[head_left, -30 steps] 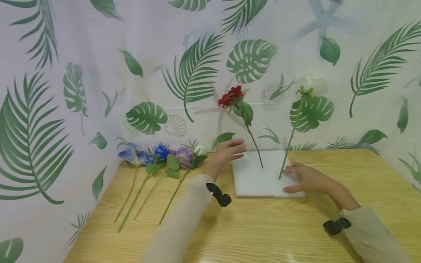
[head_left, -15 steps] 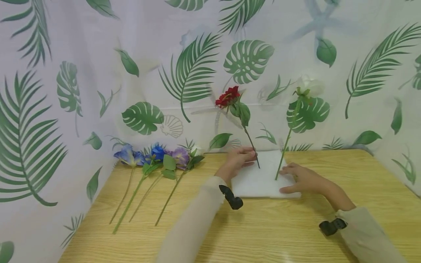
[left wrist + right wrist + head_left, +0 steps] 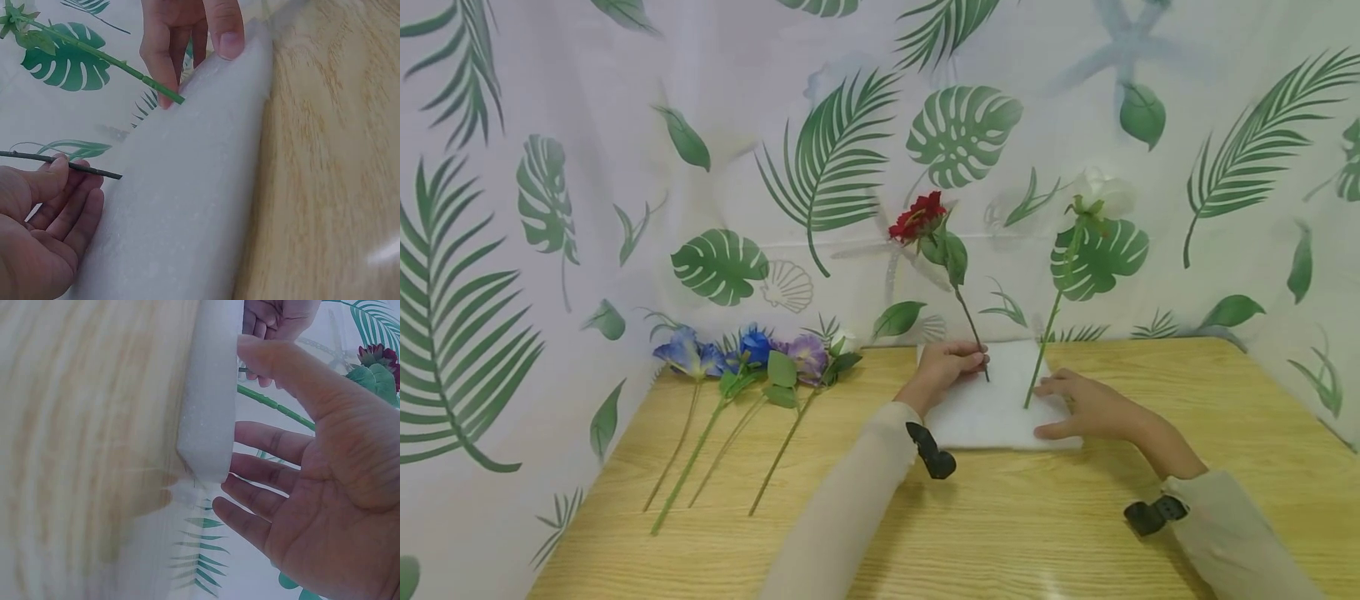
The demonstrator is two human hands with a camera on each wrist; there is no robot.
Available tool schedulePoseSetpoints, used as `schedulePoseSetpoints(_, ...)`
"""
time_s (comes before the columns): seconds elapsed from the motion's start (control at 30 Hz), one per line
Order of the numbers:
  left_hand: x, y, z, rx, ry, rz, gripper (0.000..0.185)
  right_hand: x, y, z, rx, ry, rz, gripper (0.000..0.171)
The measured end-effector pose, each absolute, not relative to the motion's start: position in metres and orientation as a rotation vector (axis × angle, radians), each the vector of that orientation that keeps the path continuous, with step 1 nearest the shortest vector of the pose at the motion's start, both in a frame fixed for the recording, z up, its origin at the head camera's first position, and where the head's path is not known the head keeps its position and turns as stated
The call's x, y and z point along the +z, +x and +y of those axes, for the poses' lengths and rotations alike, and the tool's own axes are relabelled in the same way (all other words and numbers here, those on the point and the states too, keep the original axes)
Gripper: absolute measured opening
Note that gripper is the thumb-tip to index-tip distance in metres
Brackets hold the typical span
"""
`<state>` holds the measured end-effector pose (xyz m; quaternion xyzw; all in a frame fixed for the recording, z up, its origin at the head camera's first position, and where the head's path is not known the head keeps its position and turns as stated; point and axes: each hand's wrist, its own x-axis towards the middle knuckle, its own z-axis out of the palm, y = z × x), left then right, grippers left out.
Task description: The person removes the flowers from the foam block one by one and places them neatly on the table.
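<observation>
My left hand [image 3: 942, 371] pinches the dark stem of a red flower [image 3: 919, 218] between thumb and fingers, low down. In the left wrist view that stem [image 3: 103, 172] ends at the surface of a white foam block [image 3: 181, 187], which lies flat on the table. A white rose [image 3: 1103, 193] stands to the right, leaning slightly right, its green stem [image 3: 122, 65] also meeting the foam. My right hand [image 3: 1101, 407] rests at the block's right side with fingers spread; the right wrist view shows its thumb and fingertips [image 3: 240, 434] at the block's edge.
On the wooden table [image 3: 1000, 533] at left lie several loose flowers: a pale blue one [image 3: 688, 354], a deep blue rose [image 3: 756, 343], a purple one [image 3: 807, 357] and a partly hidden white one [image 3: 847, 342]. A leaf-printed curtain [image 3: 850, 167] hangs behind the table.
My left hand has moved right and slightly down, from beside the red flower to its stem, and now pinches it. The right hand stays at the foam block's edge.
</observation>
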<state>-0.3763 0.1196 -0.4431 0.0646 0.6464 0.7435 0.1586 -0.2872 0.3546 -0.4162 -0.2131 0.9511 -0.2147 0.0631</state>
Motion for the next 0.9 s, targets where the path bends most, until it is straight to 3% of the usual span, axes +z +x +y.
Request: schedulePoseSetpoints(0.9,-0.4411,-0.3722,0.1249,2.183,0.196,1.917,0.018,-0.4163,-0.2877,0.3548,-0.664,-0.624,2.867,0.074)
